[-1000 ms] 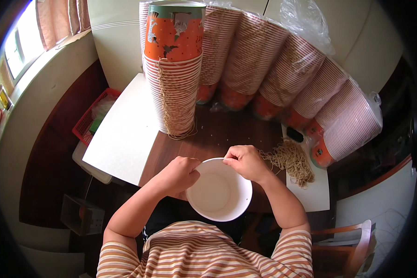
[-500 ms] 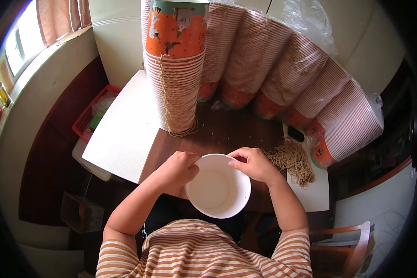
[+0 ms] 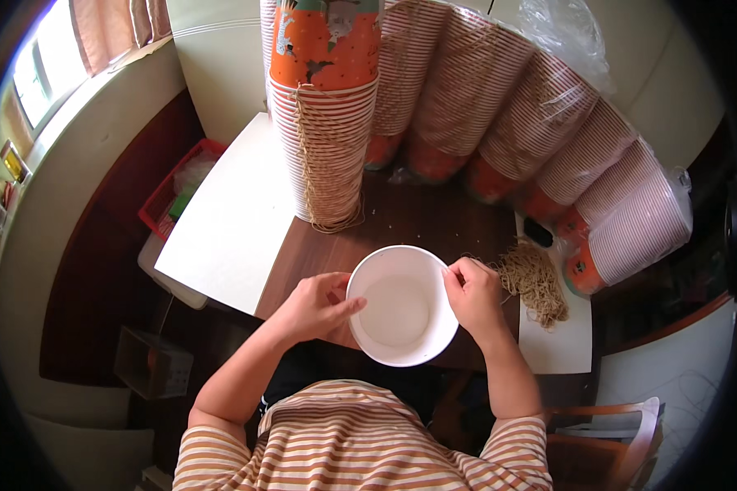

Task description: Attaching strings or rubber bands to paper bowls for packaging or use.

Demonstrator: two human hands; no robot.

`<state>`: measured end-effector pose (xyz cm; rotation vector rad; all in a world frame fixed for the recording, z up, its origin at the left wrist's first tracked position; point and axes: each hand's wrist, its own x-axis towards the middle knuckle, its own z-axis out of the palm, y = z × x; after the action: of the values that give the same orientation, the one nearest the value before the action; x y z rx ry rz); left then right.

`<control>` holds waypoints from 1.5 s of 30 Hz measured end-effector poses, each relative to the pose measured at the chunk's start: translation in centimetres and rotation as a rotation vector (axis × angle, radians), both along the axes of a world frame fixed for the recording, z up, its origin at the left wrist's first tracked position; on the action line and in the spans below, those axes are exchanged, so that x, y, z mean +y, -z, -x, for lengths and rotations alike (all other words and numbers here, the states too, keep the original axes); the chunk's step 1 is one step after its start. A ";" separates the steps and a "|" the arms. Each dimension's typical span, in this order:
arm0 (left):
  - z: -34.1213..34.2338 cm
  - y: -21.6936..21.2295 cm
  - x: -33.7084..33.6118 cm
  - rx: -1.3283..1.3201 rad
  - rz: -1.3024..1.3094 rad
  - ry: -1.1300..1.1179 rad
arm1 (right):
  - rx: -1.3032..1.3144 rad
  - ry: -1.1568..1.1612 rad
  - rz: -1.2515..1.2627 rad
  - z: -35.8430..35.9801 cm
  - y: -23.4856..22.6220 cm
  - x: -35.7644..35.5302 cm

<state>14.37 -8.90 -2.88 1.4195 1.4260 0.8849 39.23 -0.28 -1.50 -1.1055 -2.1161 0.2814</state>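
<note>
A paper bucket (image 3: 397, 315), white inside, is held in front of me with its open top facing up. My left hand (image 3: 315, 304) grips its left rim, thumb over the edge and fingers behind the outer wall. On the right, my right hand (image 3: 477, 295) is closed with thumb and finger pinching the rim. Whether a cord is between those fingers I cannot make out. Beyond the bucket rises a tall stack of nested orange-patterned buckets (image 3: 323, 155), with twine loops hanging down its side. A heap of cut twine (image 3: 536, 282) lies beside my right hand.
Several plastic-wrapped bucket stacks (image 3: 471, 90) line the back and right of the brown table (image 3: 434, 214). A black oblong object (image 3: 537, 231) lies behind the twine. White boards (image 3: 225, 221) flank the tabletop. Left stands a red basket (image 3: 157, 211); a chair (image 3: 643, 434) is lower right.
The bucket has shifted slightly right and away from me. My right hand has slid from the far rim to the right rim, and my left thumb now reaches over the left edge.
</note>
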 end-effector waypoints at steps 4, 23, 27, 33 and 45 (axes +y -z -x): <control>-1.0 -0.5 -1.5 -0.098 0.008 -0.033 | 0.038 0.109 0.077 -0.2 0.0 -1.6; -1.4 -0.3 -0.6 0.034 -0.106 -0.202 | 0.109 0.244 0.061 -0.9 1.0 -4.4; -0.4 -1.5 0.6 0.200 -0.161 -0.103 | 0.086 0.213 0.052 -0.8 0.8 -3.9; 0.1 -2.4 2.3 0.119 -0.107 -0.025 | 0.065 0.140 0.144 -1.0 0.5 -3.1; -0.4 -0.6 1.9 0.190 -0.220 0.012 | -0.032 -0.003 0.320 -1.5 0.5 -0.1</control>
<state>14.78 -7.00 -2.27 1.7137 1.4929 0.9426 40.74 -0.38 -1.99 -1.2945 -2.1498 0.6251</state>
